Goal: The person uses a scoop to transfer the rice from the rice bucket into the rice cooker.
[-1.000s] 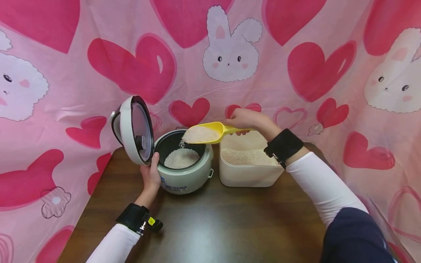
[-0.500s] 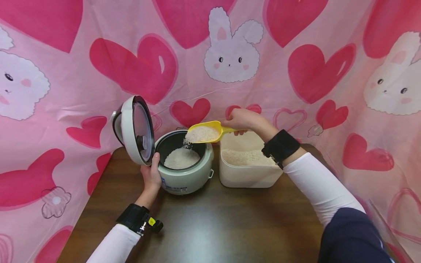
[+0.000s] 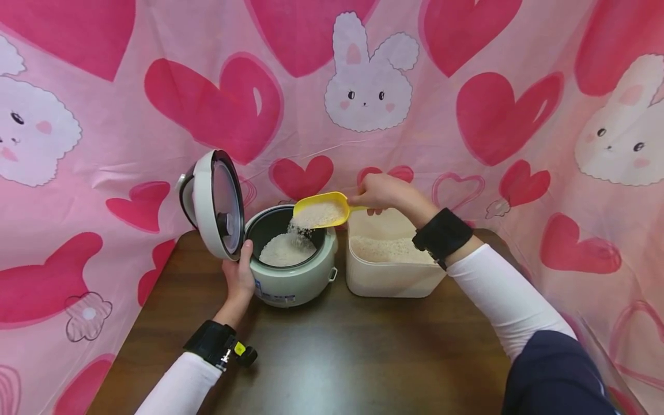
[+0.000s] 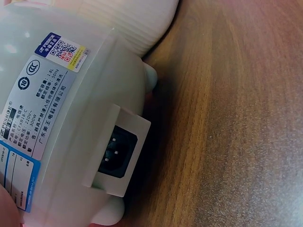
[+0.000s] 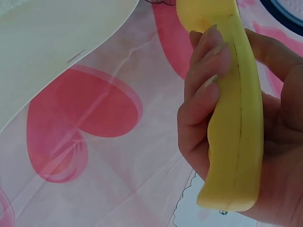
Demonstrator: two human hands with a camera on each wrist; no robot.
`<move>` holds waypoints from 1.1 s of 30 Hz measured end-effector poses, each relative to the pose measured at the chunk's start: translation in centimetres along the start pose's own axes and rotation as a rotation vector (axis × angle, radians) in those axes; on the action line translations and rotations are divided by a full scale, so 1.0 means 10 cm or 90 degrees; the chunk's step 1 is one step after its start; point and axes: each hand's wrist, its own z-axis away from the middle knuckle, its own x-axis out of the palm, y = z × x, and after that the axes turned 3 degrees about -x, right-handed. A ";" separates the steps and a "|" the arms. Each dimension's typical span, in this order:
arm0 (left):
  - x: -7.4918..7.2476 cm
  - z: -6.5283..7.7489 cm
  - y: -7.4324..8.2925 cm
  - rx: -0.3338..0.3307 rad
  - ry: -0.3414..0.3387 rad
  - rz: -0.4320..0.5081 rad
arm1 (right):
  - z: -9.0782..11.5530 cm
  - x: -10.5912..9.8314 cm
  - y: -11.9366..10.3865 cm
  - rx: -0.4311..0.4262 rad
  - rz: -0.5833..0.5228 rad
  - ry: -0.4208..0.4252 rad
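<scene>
Pink heart-printed cloth [image 3: 311,104] is hung behind the wooden table [image 3: 332,357]. Rice [image 3: 287,250] could be scattered outside the cooker [image 3: 298,282], at the table's eleven o'clock, if the yellow scoop [image 3: 337,199], gripped by the right hand [image 3: 383,192] over the one o'clock rim, were tilted too fast. The cooker is touched by the left hand [image 3: 240,281]; finger curl cannot be told.

Wht sleeves [image 3: 505,294], blk wristbands [image 3: 447,235], navy upper slv [image 3: 557,374] on R.
</scene>
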 end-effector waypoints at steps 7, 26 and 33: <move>0.00 0.00 -0.01 -0.008 -0.005 -0.002 | 0.00 0.03 -0.06 -0.026 0.013 0.002; -0.02 0.01 0.01 -0.019 -0.012 -0.017 | -0.02 0.11 -0.15 -0.071 0.036 0.058; -0.01 0.01 0.00 -0.021 -0.010 -0.020 | -0.02 0.14 -0.14 -0.073 0.033 0.075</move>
